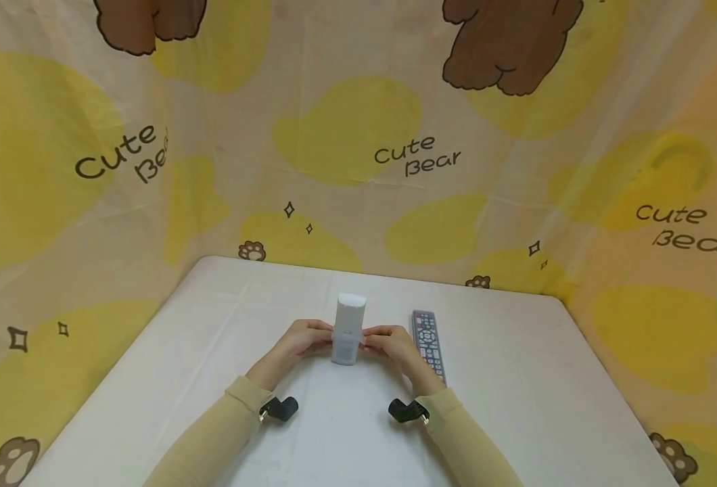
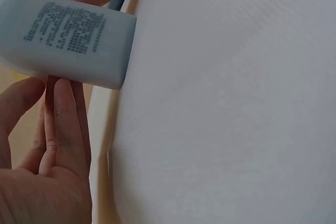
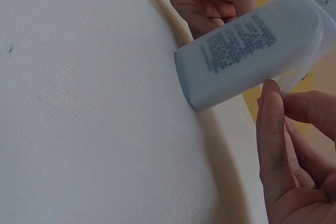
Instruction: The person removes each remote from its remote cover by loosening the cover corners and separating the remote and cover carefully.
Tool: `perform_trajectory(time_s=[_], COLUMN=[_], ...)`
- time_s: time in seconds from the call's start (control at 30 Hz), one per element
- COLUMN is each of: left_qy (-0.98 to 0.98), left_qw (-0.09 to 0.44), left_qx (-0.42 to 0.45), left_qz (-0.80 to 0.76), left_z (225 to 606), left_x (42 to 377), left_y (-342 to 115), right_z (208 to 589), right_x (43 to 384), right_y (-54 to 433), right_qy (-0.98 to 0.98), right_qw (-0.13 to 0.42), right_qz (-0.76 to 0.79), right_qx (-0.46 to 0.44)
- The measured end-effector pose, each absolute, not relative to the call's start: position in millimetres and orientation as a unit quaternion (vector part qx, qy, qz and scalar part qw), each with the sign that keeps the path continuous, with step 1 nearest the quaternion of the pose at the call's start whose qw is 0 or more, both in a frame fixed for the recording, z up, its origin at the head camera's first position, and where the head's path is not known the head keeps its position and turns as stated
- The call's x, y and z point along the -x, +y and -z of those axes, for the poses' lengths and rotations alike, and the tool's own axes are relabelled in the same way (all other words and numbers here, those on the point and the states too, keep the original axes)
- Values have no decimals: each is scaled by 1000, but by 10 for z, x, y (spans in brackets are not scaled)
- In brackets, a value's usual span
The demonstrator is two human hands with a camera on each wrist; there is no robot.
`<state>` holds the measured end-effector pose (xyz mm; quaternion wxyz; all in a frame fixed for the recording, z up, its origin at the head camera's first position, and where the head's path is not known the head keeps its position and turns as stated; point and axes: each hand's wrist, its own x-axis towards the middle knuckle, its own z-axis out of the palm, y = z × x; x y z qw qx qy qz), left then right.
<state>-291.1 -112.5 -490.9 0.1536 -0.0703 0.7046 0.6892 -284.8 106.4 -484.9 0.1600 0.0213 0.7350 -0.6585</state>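
Observation:
In the head view, a white remote control (image 1: 351, 312) stands tilted over the table, its lower part inside a translucent sleeve (image 1: 345, 348). My left hand (image 1: 306, 339) pinches the sleeve's left side near its upper rim. On the opposite side my right hand (image 1: 397, 346) pinches the rim between thumb and fingers. Small dark print (image 2: 65, 29) shows through the sleeve in the left wrist view. The loose rim (image 3: 310, 59) stands out near my right thumb in the right wrist view. The remote's lower end is close to the tabletop.
A grey remote control (image 1: 428, 341) with many buttons lies to the right, partly behind my right forearm. Both hands work over a white table (image 1: 243, 291). Yellow cloth with printed bears (image 1: 511, 47) encloses its back and sides. Black wrist cameras (image 1: 282, 408) sit at both sleeve cuffs.

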Motion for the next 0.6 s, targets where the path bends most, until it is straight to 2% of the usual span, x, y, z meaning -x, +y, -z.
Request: perform_trajectory(time_s=[0.6], left_qy=[698], left_qw=[170], left_qx=[57], left_qz=[-694], left_z=[4870], left_x=[2907], left_y=[-1142], right_z=[4882], right_x=[2871], right_y=[1049], right_qy=[730], right_qw=[152], right_qz=[665], right_qx=[-38])
